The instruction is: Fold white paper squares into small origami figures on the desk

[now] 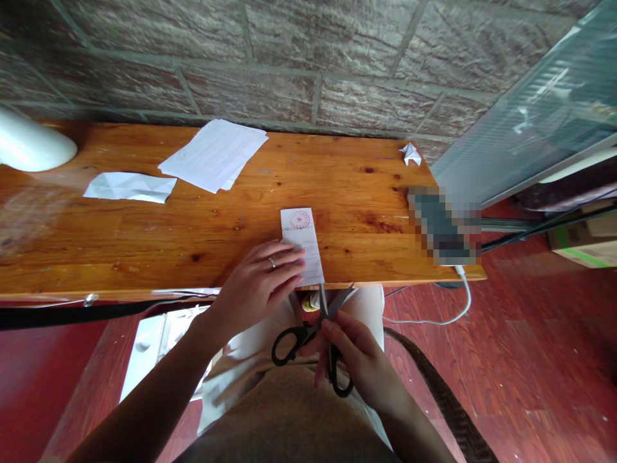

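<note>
Nearest the person, the right hand [359,360] is closed around the black-handled steel scissors [308,334], fingers through the loops. The blades are parted just below the near end of the narrow white paper strip with a red stamp [303,241]. The strip lies on the orange pine tabletop [144,244], its near end at the table's edge. The left hand [263,283] lies open and flat on the strip's left side, pinning it.

By the look of it, the cut is at its start: blades lined up, paper uncut. Closing them cleanly calls for the strip held steady and the blades kept along its length.

Left of the strip and farther back lie a creased white sheet [130,186] and a loose stack of white pages [214,154]. Far right of it sits a small folded paper figure [410,154].
</note>
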The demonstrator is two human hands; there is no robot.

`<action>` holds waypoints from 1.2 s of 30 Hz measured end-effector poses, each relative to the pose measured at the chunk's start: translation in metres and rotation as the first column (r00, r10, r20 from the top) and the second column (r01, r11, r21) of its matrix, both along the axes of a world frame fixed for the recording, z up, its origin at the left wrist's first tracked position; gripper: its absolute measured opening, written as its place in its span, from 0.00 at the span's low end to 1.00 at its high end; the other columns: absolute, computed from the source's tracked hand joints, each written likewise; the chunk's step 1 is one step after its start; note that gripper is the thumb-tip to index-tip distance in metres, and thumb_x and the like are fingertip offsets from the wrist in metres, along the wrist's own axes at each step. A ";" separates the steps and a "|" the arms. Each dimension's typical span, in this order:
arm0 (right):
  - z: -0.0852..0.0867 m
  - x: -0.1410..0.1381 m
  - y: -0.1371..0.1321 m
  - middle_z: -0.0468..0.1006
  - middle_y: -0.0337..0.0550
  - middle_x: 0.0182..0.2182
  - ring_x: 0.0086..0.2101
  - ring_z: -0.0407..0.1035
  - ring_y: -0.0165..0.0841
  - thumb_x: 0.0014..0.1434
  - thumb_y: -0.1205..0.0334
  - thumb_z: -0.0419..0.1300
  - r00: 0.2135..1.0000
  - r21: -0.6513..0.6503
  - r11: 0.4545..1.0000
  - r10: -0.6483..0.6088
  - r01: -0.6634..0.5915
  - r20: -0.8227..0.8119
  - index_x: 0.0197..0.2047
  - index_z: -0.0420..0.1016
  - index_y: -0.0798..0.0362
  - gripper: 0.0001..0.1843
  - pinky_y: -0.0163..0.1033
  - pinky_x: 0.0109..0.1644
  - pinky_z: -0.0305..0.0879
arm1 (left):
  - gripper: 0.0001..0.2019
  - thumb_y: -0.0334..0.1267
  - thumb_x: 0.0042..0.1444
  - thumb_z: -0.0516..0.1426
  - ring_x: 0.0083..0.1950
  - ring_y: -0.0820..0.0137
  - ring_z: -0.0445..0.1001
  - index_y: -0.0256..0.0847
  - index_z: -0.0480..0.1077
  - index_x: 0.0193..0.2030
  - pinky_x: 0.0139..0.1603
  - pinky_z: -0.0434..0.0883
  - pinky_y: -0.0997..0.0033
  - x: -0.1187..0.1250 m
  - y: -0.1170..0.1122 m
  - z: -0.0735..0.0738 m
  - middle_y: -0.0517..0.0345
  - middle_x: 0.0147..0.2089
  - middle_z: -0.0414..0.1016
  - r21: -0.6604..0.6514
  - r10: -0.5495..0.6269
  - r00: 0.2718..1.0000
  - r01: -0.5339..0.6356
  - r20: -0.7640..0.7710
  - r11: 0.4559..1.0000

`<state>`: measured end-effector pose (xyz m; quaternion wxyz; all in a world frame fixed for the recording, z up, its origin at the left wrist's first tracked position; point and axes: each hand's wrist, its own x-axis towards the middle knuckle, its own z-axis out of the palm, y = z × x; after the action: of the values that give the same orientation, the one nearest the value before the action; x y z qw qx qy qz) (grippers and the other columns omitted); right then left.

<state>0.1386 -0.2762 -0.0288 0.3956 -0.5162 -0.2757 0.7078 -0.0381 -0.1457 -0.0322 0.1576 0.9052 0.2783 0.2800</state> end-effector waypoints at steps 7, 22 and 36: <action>-0.003 0.001 -0.003 0.79 0.42 0.28 0.18 0.70 0.28 0.62 0.45 0.56 0.997 0.005 0.998 -0.067 0.067 0.039 0.44 0.70 0.54 0.20 0.31 0.20 0.60 | 0.13 0.36 0.62 0.56 0.63 0.63 0.69 0.42 0.74 0.52 0.63 0.69 0.58 -0.002 0.001 -0.004 0.52 0.56 0.76 -0.034 -0.026 0.999 0.027 0.028 0.999; 0.002 0.007 -0.006 0.80 0.42 0.28 0.18 0.71 0.29 0.61 0.45 0.56 0.992 -0.010 0.998 -0.059 0.060 0.110 0.37 0.72 0.53 0.18 0.33 0.21 0.63 | 0.13 0.35 0.61 0.57 0.62 0.62 0.70 0.41 0.75 0.51 0.63 0.70 0.59 -0.002 0.004 -0.003 0.51 0.56 0.76 -0.037 -0.040 0.999 0.041 0.027 0.998; 0.003 0.010 -0.007 0.81 0.44 0.29 0.18 0.72 0.27 0.61 0.49 0.57 0.997 -0.015 0.999 -0.035 0.037 0.071 0.38 0.72 0.55 0.17 0.30 0.21 0.59 | 0.13 0.35 0.62 0.56 0.63 0.62 0.69 0.40 0.74 0.52 0.63 0.69 0.59 -0.003 0.004 -0.005 0.51 0.57 0.75 -0.032 -0.055 0.998 0.055 0.010 0.998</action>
<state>0.1487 -0.2836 -0.0255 0.3941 -0.5491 -0.2745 0.6840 -0.0411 -0.1417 -0.0369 0.1809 0.9085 0.2569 0.2754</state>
